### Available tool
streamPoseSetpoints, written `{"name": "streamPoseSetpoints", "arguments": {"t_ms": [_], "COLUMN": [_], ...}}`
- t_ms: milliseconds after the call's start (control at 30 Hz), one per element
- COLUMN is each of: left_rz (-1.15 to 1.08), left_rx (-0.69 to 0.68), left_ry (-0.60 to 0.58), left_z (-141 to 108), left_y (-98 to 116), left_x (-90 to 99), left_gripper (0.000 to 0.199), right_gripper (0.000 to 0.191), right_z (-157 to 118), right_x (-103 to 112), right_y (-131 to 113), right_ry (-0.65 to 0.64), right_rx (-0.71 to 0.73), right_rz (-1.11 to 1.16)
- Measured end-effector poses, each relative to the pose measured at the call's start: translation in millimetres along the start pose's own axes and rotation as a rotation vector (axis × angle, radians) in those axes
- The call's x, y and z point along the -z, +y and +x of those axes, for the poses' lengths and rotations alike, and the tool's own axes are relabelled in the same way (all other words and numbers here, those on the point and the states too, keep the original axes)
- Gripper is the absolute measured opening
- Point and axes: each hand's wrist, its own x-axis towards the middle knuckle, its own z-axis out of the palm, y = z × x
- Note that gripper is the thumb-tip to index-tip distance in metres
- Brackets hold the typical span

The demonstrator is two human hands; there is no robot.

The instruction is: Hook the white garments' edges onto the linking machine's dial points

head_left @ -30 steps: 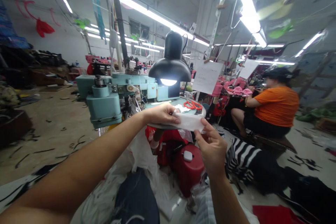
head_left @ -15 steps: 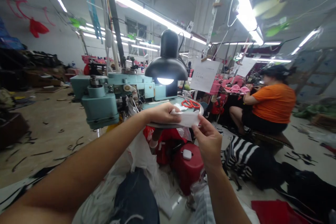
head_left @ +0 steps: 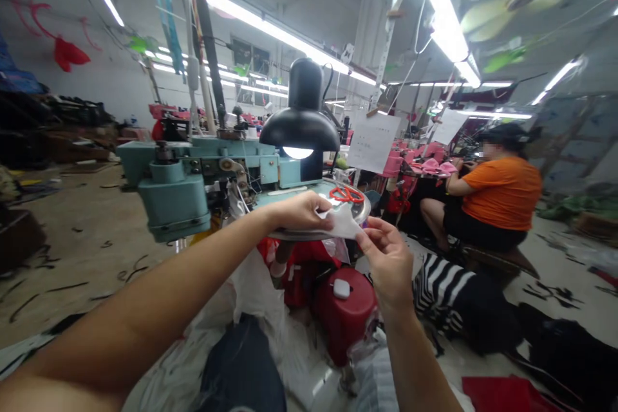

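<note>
A small piece of white fabric (head_left: 344, 221) is stretched between my two hands, just above the near edge of the machine's round table (head_left: 284, 198). My left hand (head_left: 309, 211) pinches its left end, with fingers closed over the cloth. At its right corner, my right hand (head_left: 386, 251) grips the cloth between thumb and fingers. Orange-handled scissors (head_left: 346, 194) lie on the table just beyond the fabric. The teal sewing machine (head_left: 178, 193) stands to the left, and a lit black lamp (head_left: 302, 122) hangs over the table.
Below the table stands a red stool (head_left: 345, 315) with a small white case (head_left: 341, 288) on it. White cloth (head_left: 261, 290) hangs by my legs. Striped black fabric (head_left: 454, 283) lies on the floor at right. A person in an orange shirt (head_left: 502, 193) sits farther right.
The fabric's upper edge has changed from nearly straight to a peaked, uneven shape. My right hand has shifted slightly right and down, its grip now at the cloth's lower right corner.
</note>
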Motion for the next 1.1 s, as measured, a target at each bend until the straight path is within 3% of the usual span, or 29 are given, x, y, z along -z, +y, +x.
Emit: {"name": "streamPoseSetpoints", "arguments": {"t_ms": [300, 533, 767, 933, 1100], "left_rz": [0.049, 0.038, 0.029, 0.061, 0.094], "left_rx": [0.021, 0.082, 0.032, 0.033, 0.044], "left_ry": [0.069, -0.031, -0.003, 0.032, -0.048], "left_z": [2, 16, 16, 16, 26], "left_y": [2, 6, 2, 3, 13], "left_x": [0.7, 5.9, -4.1, -0.8, 5.5], "left_gripper": [0.024, 0.029, 0.032, 0.027, 0.022], "right_gripper": [0.036, 0.035, 0.033, 0.031, 0.032], "right_z": [9, 12, 8, 13, 20], "right_x": [-5, -11, 3, 0, -5], "right_y": [13, 13, 18, 25, 29], "right_ry": [0.001, -0.004, -0.038, -0.041, -0.060], "right_rx": [0.027, 0.037, 0.039, 0.046, 0.025], "right_rz": [0.008, -0.008, 0.068, 0.064, 0.037]}}
